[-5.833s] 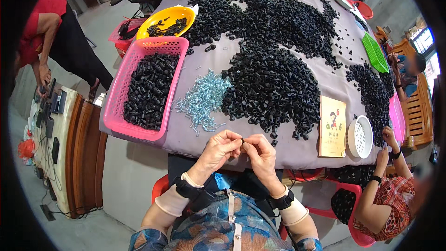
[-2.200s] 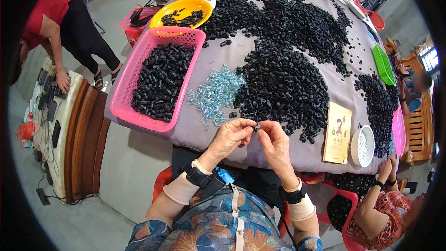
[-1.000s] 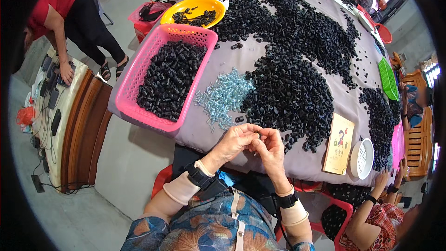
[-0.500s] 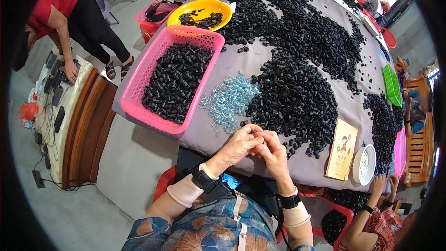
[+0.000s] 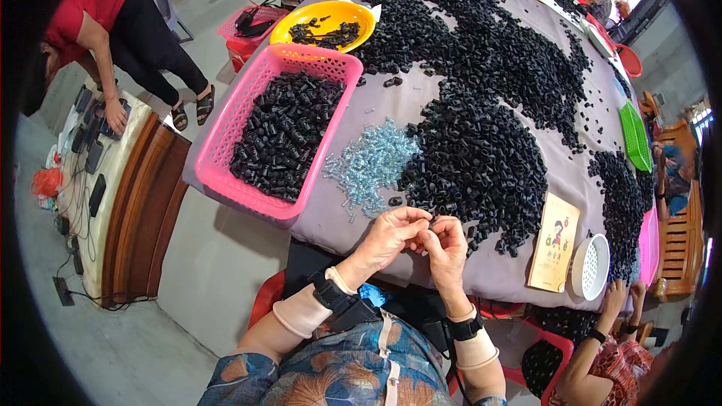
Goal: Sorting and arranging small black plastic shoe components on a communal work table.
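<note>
My left hand [image 5: 392, 236] and my right hand [image 5: 445, 248] meet over the near edge of the table, thumbs and forefingers pinched close together. A dark bit shows between the fingertips, too small and covered to name. Just beyond them spreads a heap of small black plastic parts [image 5: 481, 165]. Left of that heap lies a pile of small clear bluish tubes [image 5: 372, 159], with a single black part beside its near end. A pink perforated basket [image 5: 213, 152], filled with black cylindrical pieces [image 5: 282, 139], stands at the table's left edge.
Behind the basket sits a yellow bowl [image 5: 282, 28] holding black parts. Toward the right lie a tan booklet [image 5: 553, 244] and a white perforated basket [image 5: 590, 267], near a co-worker's hands [image 5: 615, 297]. A green basket [image 5: 635, 135] is farther back. Another person bends over a side table [image 5: 120, 180].
My hands have shifted slightly; the fingers of my right hand have drawn down and curled more, so the fingertips meet a little differently. The piles and baskets stay where they were.
</note>
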The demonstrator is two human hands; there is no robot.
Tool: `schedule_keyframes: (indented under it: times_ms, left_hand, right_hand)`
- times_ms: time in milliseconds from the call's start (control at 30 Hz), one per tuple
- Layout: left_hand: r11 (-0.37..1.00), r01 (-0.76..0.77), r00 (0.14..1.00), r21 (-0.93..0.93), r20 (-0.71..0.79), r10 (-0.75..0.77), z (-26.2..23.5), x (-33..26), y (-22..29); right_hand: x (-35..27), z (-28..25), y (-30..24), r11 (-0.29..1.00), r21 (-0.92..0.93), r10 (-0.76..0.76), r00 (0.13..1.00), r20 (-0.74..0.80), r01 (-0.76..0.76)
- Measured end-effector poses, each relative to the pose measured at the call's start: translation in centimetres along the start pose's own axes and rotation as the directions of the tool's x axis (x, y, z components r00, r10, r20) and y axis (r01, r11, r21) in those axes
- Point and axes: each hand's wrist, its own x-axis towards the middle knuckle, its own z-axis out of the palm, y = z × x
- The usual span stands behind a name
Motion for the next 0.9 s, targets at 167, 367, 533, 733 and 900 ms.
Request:
schedule_keyframes:
  times_ms: [167, 367, 533, 733, 900]
  left_hand:
    - [1.0, 0.005, 0.999, -0.003, 0.033, -0.005, -0.6, 0.0, 0.0]
    - [0.999, -0.001, 1.0, -0.05, 0.015, 0.002, -0.6, 0.0, -0.3]
    - [0.999, -0.004, 1.0, -0.05, 0.009, 0.004, -0.4, -0.1, -0.3]
    - [0.997, -0.073, 0.997, -0.037, 0.02, 0.073, -0.4, -0.1, -0.3]
    - [0.999, -0.031, 0.999, 0.016, 0.041, 0.03, 0.0, -0.2, 0.3]
  right_hand:
    - [-0.2, 0.3, -0.6, 0.995, -0.092, -0.023, 1.0, 0.017, 0.025]
    - [0.0, 0.5, -0.5, 0.999, 0.032, 0.01, 1.0, -0.011, -0.009]
    - [0.0, 0.3, -0.6, 0.996, 0.065, 0.064, 0.997, 0.031, -0.065]
    - [0.3, 0.2, -0.4, 0.995, 0.081, 0.054, 0.995, 0.079, -0.061]
    - [0.2, 0.3, -1.0, 0.982, 0.162, 0.086, 0.991, 0.098, -0.101]
